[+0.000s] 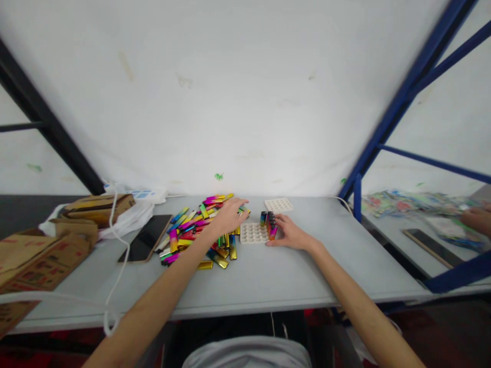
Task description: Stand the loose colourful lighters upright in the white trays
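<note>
Shiny multicoloured lighters [192, 225] lie in a loose pile on the grey table. Over the pile's right side is my left hand [229, 215], palm down with its fingers apart; whether its fingertips touch a lighter cannot be told. A white tray with round holes [253, 233] lies right of the pile. Several lighters [272, 226] stand upright in a row at its right end. My right hand [287, 232] is beside that row, thumb and fingers spread, fingertips close against the lighters. A second white tray [279, 205] lies farther back.
A dark phone [148, 238] lies left of the pile, near cardboard boxes [46, 253] and a white cable [114, 255]. A blue metal frame [383, 122] rises at the right. Beyond it are another phone [433, 248], plastic packets [402, 202] and another person's hand [477, 220].
</note>
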